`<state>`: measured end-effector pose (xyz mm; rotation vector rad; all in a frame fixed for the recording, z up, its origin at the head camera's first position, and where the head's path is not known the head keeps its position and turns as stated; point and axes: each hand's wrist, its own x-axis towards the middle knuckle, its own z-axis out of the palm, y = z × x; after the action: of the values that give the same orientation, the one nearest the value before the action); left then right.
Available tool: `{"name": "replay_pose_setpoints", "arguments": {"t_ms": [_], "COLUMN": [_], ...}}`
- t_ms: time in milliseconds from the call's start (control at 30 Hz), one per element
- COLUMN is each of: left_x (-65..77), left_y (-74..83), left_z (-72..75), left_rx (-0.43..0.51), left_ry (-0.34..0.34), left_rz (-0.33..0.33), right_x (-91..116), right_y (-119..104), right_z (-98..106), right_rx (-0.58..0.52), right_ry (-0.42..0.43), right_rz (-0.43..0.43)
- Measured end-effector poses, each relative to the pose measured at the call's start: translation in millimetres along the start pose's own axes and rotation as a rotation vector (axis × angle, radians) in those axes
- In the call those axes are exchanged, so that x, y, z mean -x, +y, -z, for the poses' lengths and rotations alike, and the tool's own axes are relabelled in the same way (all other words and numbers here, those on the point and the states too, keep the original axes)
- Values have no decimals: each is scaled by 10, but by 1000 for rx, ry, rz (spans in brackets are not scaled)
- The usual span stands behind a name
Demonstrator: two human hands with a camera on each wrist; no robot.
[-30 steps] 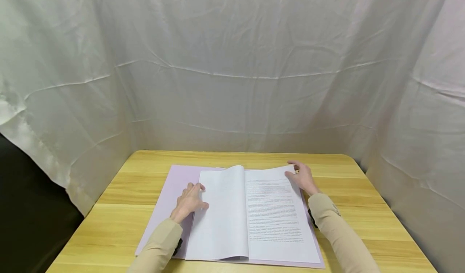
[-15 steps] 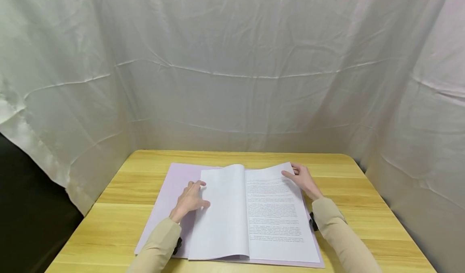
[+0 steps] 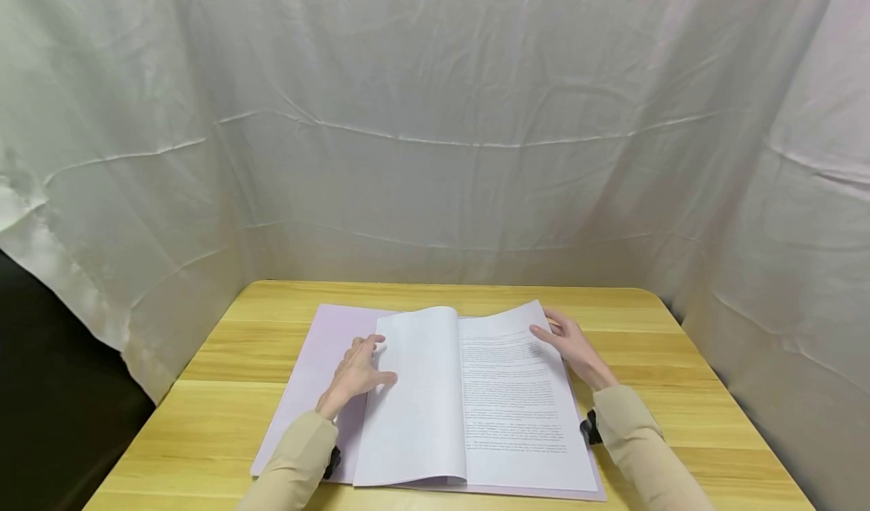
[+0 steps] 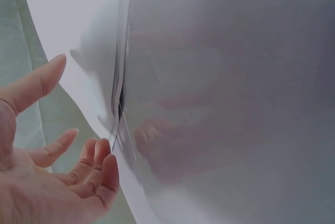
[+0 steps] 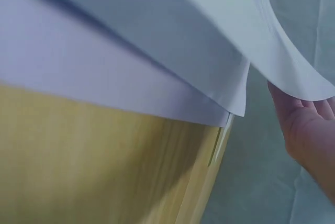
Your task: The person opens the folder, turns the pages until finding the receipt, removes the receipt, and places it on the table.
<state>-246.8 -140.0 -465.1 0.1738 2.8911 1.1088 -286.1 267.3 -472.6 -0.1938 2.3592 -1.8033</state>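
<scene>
Both beige sleeves [image 3: 292, 458] angle in from the near side! Left hand [image 3: 356, 375], thumb and fingers spread wide, gripping nothing, lies at the left page's [image 3: 418, 398] left edge. Right hand [image 3: 574, 351] pinches the printed page's [image 3: 510, 398] far right corner, thumb above, fingers beneath, corner raised. The lilac folder [image 3: 322, 356] lies underneath, mid-surface [image 3: 231, 360].

Open folder [image 3: 347, 318] on the worktop [image 3: 680, 405]; cloth [image 3: 435, 156] behind and along both sides. Left page [image 3: 414, 405] and right page [image 3: 513, 469] lie side by side in it. My left grip [image 3: 356, 374] is above the left cover [image 3: 309, 375], at the left page's outer edge; my right grip [image 3: 574, 347] at the right page's far outer corner.
</scene>
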Motion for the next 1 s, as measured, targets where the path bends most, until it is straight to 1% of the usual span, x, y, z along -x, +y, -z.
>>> {"name": "replay_pose_setpoints", "arguments": {"t_ms": [200,467,600,767,1000], "left_x": [6,14,27,40,30], "left_y": [24,62,78,93,130], "left_z": [2,-11,-24,-43,-70], "left_rx": [29,67,91,131,198], "left_ry": [17,26,29,34,41], "left_rz": [-2,-7,-26,-50,-96], "right_x": [89,238,312,374,432], "right_y": [-22,-91,-137,-180,-223], "right_z": [-15,-13,-9,-21,-62], "right_rx": [-82,-124,-162,-190,-272], "right_ry": [-58,-99,-135,-185,-296], "right_rz": [-5,-64,-58,-21,21]}}
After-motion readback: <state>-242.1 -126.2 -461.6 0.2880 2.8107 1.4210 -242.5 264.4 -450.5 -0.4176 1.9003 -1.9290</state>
